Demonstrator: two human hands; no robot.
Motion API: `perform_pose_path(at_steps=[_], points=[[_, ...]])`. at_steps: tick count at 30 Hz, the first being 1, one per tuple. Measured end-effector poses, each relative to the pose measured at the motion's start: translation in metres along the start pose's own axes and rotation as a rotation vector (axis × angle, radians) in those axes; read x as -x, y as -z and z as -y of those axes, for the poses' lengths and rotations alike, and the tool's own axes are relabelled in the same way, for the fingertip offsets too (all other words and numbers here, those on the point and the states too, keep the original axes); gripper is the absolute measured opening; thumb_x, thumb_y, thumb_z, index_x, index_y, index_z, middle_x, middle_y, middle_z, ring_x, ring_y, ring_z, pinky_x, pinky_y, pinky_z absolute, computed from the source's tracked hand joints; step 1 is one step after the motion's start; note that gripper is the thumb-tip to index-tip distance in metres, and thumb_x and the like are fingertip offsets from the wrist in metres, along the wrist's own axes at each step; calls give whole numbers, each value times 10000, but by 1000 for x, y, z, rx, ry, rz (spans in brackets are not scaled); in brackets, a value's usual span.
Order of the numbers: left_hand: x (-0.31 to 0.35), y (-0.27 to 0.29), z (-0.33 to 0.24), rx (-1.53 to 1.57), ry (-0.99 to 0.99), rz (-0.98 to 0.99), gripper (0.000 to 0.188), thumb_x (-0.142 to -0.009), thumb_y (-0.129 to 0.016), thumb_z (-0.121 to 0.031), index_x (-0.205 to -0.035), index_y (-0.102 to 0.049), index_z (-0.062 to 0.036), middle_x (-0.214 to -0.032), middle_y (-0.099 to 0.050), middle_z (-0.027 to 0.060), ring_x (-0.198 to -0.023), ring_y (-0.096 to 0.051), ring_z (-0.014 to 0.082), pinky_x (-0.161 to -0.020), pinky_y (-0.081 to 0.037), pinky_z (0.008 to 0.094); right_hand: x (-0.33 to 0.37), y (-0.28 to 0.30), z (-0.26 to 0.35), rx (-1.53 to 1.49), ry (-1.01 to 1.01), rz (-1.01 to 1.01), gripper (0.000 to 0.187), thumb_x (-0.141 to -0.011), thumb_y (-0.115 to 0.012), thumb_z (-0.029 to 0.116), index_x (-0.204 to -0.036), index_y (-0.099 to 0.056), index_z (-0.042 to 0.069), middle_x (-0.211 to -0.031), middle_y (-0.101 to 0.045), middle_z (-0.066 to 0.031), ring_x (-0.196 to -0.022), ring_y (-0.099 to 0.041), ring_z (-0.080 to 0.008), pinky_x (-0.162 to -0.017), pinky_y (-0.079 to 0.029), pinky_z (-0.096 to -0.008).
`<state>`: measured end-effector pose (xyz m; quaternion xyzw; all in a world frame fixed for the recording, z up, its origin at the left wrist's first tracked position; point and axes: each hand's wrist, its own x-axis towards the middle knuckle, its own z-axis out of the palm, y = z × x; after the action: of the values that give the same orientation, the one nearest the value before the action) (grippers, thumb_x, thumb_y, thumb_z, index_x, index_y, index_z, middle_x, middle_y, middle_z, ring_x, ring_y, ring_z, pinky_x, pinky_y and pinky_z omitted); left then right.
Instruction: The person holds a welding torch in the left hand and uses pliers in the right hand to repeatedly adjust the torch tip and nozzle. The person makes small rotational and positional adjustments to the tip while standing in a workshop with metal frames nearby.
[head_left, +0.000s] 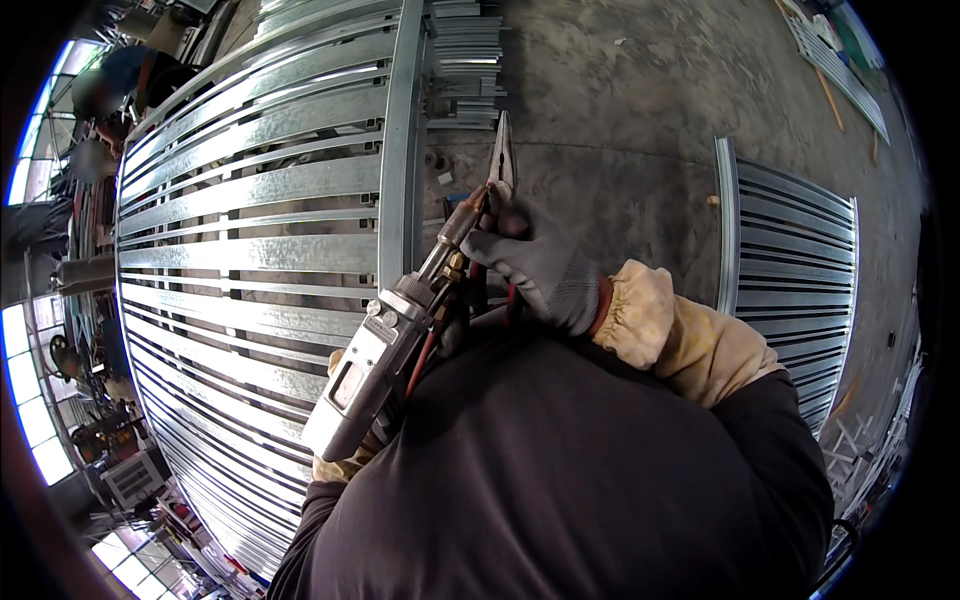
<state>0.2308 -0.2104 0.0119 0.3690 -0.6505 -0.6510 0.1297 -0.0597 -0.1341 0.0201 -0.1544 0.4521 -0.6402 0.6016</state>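
A silver spool-type welding gun (365,365) slants up in front of my chest, its copper-tipped nozzle pointing away from me. My left hand (453,335), in a dark glove, is mostly hidden behind the gun and appears closed around its grip. In a grey knit glove, my right hand (545,268) is closed on needle-nose pliers (504,160). The pliers' jaws point away from me, right beside the nozzle tip; whether they touch it or pinch a wire there I cannot tell. A red cable (421,362) runs along the gun.
On my left lies a large galvanized steel slatted panel (300,255) with a thick edge rail (401,150). A smaller slatted panel (790,270) is to the right. Metal strips (465,60) lie stacked ahead on the concrete floor (630,90). Another person (125,85) works at the far left.
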Motion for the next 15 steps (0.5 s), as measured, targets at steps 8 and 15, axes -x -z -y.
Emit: perform_pose_path(at_steps=[8,15], points=[[11,3,-1,17,-1,-22,297,-926,-683,-124,-1197,-614,-24,-892,-675,104,-744,-672,178,-582,-541,312,5,17,5,-91,-71,-115,305,-932,-716,49,-1195,-567,13,-946,-581,5,-859,-627,-96,-809,-538,-235],[9,7,5,33,-12,-10,311,-924,-689,-119,-1208,-611,-19,-904,-678,110,-752,-677,182,-588,-547,310,40,36,14,218,-288,79,463,-905,-756,150,-1296,-536,33,-992,-582,0,-853,-595,-79,-760,-490,-237]])
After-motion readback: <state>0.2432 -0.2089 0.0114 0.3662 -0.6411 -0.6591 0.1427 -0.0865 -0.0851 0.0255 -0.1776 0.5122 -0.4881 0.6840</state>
